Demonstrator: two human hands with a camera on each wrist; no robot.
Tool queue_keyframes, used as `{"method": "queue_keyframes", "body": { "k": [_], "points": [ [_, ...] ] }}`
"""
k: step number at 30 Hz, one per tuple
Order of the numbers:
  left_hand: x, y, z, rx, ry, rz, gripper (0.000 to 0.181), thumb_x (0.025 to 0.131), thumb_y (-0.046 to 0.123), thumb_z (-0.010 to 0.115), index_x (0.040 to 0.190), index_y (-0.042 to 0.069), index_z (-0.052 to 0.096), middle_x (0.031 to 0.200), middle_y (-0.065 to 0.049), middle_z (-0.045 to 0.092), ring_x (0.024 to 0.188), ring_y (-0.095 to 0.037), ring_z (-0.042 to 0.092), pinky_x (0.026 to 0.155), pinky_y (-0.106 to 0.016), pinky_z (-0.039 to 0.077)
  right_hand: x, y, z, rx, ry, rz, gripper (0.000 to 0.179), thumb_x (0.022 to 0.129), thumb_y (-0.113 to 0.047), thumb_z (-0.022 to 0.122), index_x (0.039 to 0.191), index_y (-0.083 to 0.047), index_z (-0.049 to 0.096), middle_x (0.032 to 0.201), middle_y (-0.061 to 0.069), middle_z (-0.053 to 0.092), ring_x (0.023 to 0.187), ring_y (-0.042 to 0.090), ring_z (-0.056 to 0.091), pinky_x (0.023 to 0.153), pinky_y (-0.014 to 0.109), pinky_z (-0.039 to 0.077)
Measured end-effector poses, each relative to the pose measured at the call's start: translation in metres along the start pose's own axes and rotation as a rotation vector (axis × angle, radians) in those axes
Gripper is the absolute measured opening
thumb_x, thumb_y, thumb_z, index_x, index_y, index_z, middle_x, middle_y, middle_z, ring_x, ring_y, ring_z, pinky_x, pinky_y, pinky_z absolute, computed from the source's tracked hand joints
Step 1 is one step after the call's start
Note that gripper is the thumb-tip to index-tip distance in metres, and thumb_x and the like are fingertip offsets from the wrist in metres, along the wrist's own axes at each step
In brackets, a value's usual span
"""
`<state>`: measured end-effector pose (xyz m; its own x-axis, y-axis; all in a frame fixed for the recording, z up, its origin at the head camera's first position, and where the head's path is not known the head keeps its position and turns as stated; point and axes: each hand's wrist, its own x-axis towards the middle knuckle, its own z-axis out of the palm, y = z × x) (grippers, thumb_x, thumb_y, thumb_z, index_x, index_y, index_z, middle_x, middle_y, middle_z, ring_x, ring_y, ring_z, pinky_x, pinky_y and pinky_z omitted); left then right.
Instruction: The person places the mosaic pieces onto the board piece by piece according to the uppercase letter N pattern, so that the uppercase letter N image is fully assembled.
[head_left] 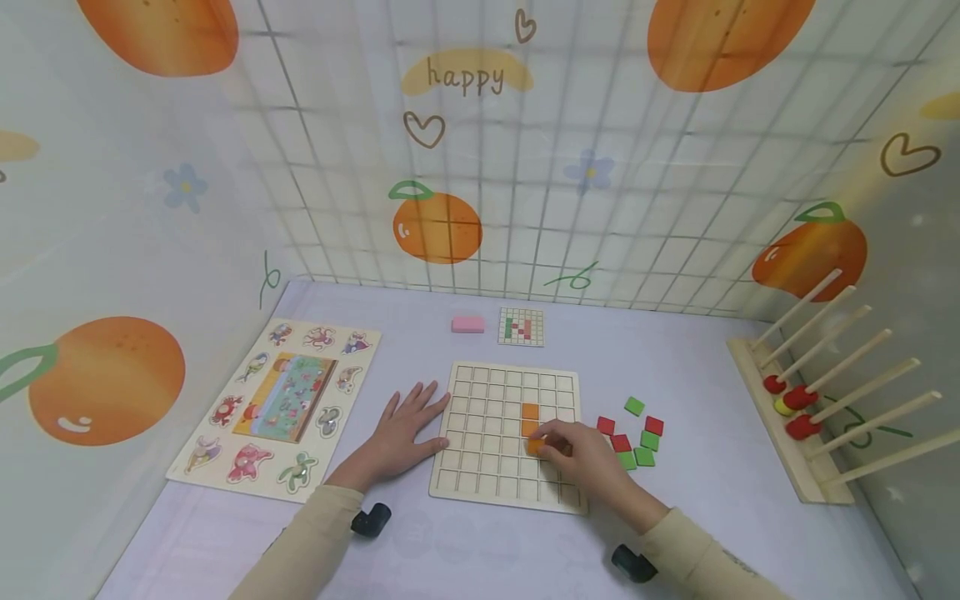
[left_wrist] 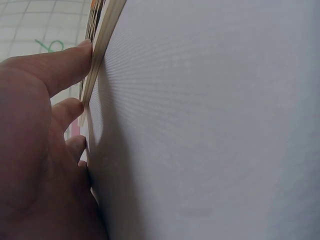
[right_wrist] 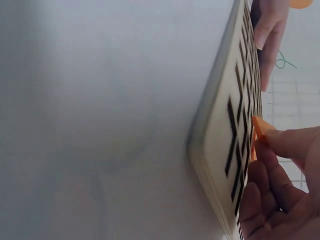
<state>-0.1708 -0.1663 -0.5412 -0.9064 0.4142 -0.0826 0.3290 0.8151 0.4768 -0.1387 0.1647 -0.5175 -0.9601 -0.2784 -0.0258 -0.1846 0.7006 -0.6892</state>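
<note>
A square wooden grid board (head_left: pixel 480 433) lies on the table between the hands. My right hand (head_left: pixel 581 458) pinches an orange square tile (right_wrist: pixel 261 128) between thumb and fingertips, tilted at a cell in the board's right part. Just beyond it, two more orange tiles (head_left: pixel 530 412) sit in cells of the same column. With fingers spread and fairly straight, my left hand (head_left: pixel 405 435) rests beside the board, thumb and a fingertip touching its left edge. In the left wrist view the thumb (left_wrist: pixel 75 62) lies against the board's rim.
Loose red and green tiles (head_left: pixel 644 457) lie right of the board. Behind it are a small pattern card (head_left: pixel 521 327) and a pink block (head_left: pixel 468 325). A picture puzzle board (head_left: pixel 345 333) lies at left; a wooden peg rack (head_left: pixel 750 367) with beads stands at right.
</note>
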Motion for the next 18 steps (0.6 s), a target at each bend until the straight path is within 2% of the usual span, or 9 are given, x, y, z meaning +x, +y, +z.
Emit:
{"method": "queue_keyframes", "body": {
  "k": [4,10,18],
  "points": [
    [0.0,0.0,-0.001,0.004,-0.002,-0.002,0.076,0.097,0.055,0.061,0.16,0.023,0.035,0.17,-0.004,0.015,0.157,-0.027,0.005,0.125,-0.055,-0.005,0.001,-0.002,0.004,-0.026,-0.004,-0.002,0.021,0.091,-0.018,0.079,0.103,-0.034,0.074,0.089,-0.02,0.065,0.079,0.009,0.054,0.07,0.023,0.051],
    [0.0,0.0,-0.001,-0.001,0.002,0.004,0.075,0.097,0.054,0.061,0.16,0.022,0.035,0.17,-0.004,0.015,0.157,-0.027,0.005,0.125,-0.056,-0.005,0.002,-0.006,0.008,-0.045,0.017,-0.029,0.021,0.09,-0.017,0.08,0.104,-0.031,0.075,0.095,-0.019,0.066,0.081,0.009,0.053,0.071,0.024,0.051],
    [0.0,0.0,-0.001,-0.011,0.0,-0.002,0.075,0.097,0.054,0.061,0.16,0.023,0.035,0.17,-0.004,0.014,0.157,-0.027,0.005,0.125,-0.055,-0.006,0.002,-0.007,0.013,-0.101,0.035,-0.031,0.022,0.086,-0.018,0.084,0.104,-0.028,0.075,0.089,-0.018,0.059,0.079,0.007,0.052,0.067,0.019,0.051]
  ]
}}
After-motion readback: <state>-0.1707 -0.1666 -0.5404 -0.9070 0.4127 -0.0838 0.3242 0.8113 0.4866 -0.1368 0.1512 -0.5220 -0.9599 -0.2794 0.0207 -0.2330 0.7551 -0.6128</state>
